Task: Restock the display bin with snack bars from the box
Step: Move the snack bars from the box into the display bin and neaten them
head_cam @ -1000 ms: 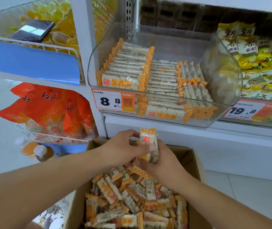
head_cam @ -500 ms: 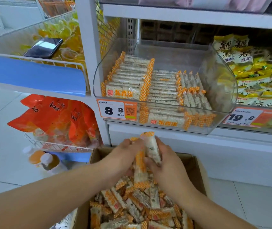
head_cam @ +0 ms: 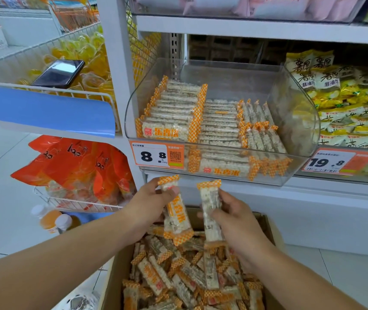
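- One snack bar (head_cam: 175,211) is gripped near its top end by the left hand (head_cam: 147,204), thumb across the wrapper, and is held upright above the box (head_cam: 270,229).
- A second bar (head_cam: 211,211) is pinched by the right hand (head_cam: 234,215), fingers curled round its middle, just beside the first and apart from it.
- Both bars are held on end, probably so they can be lined up before being laid in the bin's rows.
- The cardboard box below is filled with loose bars (head_cam: 185,280) lying at all angles.
- The clear display bin (head_cam: 299,113) above is partly stocked: neat flat stacks are seen at left and centre, bars on edge to their right, and free room at the far right and back.
- A price tag (head_cam: 157,156) is fixed to the bin's front.
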